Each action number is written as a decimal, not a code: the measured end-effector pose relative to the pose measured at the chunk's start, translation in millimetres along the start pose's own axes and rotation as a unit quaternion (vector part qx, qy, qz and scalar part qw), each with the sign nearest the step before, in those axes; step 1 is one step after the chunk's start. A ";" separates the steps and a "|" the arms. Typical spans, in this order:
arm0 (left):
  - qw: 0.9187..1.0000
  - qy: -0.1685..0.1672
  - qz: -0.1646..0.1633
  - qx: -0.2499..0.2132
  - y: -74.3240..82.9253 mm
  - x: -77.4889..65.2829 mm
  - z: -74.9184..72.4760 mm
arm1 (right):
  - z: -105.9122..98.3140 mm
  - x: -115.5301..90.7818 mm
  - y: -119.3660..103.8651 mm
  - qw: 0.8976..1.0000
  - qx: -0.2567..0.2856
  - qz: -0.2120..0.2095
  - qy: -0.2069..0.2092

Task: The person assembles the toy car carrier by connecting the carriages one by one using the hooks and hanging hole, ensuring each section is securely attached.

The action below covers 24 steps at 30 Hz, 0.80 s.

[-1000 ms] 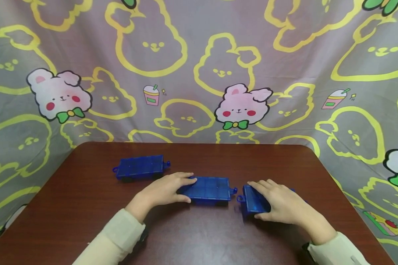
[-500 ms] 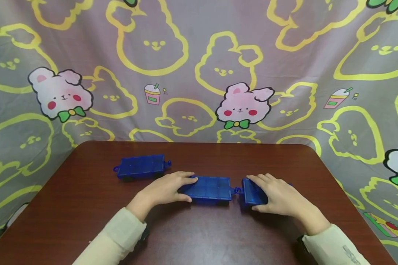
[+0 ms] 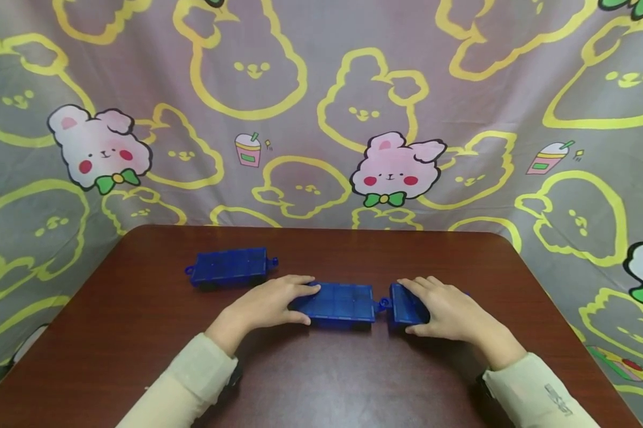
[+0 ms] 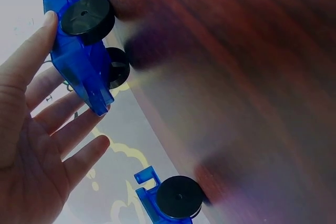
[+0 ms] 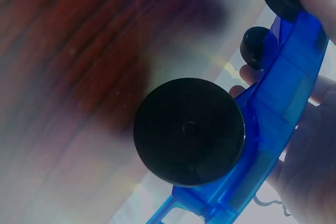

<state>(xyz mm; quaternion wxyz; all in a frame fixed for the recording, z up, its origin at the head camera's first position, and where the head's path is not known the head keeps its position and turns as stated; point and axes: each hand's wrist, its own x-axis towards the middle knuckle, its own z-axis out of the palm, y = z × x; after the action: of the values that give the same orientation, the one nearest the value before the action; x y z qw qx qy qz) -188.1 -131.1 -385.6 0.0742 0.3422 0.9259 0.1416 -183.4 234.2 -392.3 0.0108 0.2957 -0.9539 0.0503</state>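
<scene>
Two blue toy train wagons stand end to end at the middle of the table in the head view. My left hand [image 3: 270,302] grips the left end of the middle wagon [image 3: 343,300], thumb on the near side and fingers on the far side. In the left wrist view that wagon [image 4: 79,72] shows black wheels beside the thumb. My right hand [image 3: 452,309] holds the right wagon [image 3: 405,303] across its sides, covering much of it. The ring of the right wagon meets the middle wagon's hook. The right wrist view shows the right wagon's underside [image 5: 283,93] and a large black wheel [image 5: 189,129].
A third blue wagon [image 3: 230,266] stands apart at the back left, a ring at one end and a hook at the other. The brown table [image 3: 343,380] ends at a cartoon-printed cloth [image 3: 300,137] behind it.
My right hand has moved the right wagon left and slightly away from me, closing the gap so its ring meets the middle wagon's hook. The left hand has stayed on the middle wagon.
</scene>
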 end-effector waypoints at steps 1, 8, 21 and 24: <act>1.000 0.001 0.000 0.001 -0.1 0.1 -0.1 | 0.2 0.8 0.5 1.000 0.001 0.000 -0.002; 1.000 0.001 -0.005 0.001 0.2 -1.1 -3.2 | 0.5 6.7 3.3 1.000 0.013 0.005 -0.022; 1.000 0.002 -0.008 0.010 -1.7 -4.7 -2.2 | 2.6 14.1 6.7 0.998 0.042 -0.004 -0.041; 1.000 0.003 -0.008 0.012 -1.6 -5.0 -1.5 | 2.8 14.2 7.3 0.998 0.047 -0.002 -0.045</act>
<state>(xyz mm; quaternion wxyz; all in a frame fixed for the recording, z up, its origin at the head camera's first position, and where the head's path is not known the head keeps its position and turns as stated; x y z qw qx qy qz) -185.6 -135.8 -384.5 0.0682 0.3353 0.9305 0.1306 -199.3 231.9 -395.0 -0.0460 0.2993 -0.9495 0.0821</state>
